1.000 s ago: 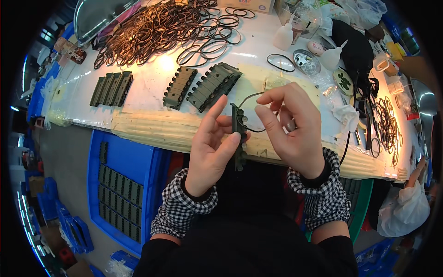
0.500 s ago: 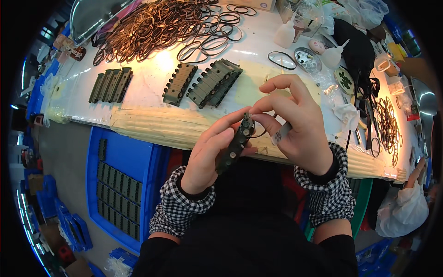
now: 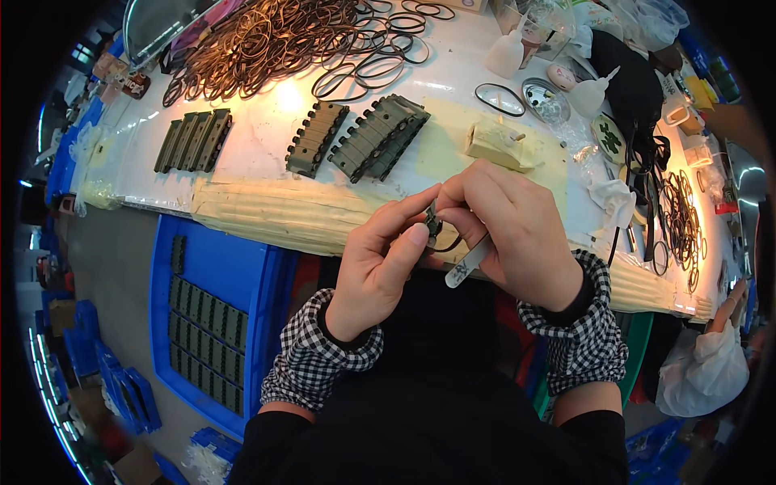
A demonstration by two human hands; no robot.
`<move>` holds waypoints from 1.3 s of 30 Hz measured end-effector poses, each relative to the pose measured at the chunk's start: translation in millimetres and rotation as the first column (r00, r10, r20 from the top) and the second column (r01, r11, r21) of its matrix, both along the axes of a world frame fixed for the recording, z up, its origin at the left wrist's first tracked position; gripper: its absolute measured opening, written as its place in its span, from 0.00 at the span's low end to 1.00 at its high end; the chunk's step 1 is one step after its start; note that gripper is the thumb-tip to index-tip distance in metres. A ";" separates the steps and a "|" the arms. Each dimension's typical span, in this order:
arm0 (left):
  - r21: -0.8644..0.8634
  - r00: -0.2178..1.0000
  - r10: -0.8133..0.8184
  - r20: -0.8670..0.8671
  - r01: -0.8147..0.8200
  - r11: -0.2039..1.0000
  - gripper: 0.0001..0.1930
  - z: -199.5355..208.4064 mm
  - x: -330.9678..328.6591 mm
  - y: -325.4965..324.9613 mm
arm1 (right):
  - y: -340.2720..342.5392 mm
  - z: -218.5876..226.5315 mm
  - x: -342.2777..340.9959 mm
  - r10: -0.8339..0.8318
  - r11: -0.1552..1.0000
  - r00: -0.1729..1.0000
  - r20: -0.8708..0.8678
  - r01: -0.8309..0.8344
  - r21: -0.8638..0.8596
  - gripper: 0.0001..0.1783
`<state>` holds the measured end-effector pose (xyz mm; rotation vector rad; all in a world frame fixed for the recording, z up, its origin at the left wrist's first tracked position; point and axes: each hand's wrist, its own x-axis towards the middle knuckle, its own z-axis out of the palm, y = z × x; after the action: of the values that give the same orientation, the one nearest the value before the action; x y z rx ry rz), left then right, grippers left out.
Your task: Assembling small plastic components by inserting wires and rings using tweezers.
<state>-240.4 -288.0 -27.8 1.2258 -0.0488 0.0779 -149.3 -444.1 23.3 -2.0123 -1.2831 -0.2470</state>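
Above my lap at the table's front edge, my left hand (image 3: 370, 271) grips a dark green plastic part (image 3: 434, 226) between thumb and fingers; much of the part is hidden. From the other side my right hand (image 3: 517, 230) pinches at the same part. A dark band (image 3: 450, 245) curves out between the two hands. Tucked in my right hand's fingers is a thin, flat, pale strip-like tool (image 3: 467, 263), its rounded end pointing down toward me. Similar green parts with small round knobs stand on the table in a left row (image 3: 192, 141), a middle group (image 3: 317, 139) and a right group (image 3: 380, 139).
A heap of dark rubber bands (image 3: 259, 56) lies at the back. A pale yellow block (image 3: 495, 144) rests beyond my right hand, near white squeeze bottles (image 3: 507, 52) and a round dish (image 3: 540, 95). Below left, a blue bin (image 3: 220, 267) holds rows of green parts.
My right hand has turned over and closed in on the green part, its raised fingers now folded down. The part is tilted differently, the strip tool shows more, and the yellow block is uncovered.
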 end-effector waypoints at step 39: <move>0.065 0.977 0.208 0.038 -0.210 0.975 0.20 -1.2 7.9 -2.2 | 16.0 -21.0 -40.6 -0.042 0.999 0.999 0.009 0.042 0.015 0.10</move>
<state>-232.5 -290.2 -29.0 1.2955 0.0515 0.2811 -189.9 -428.2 2.3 -2.0299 -1.2418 -0.2846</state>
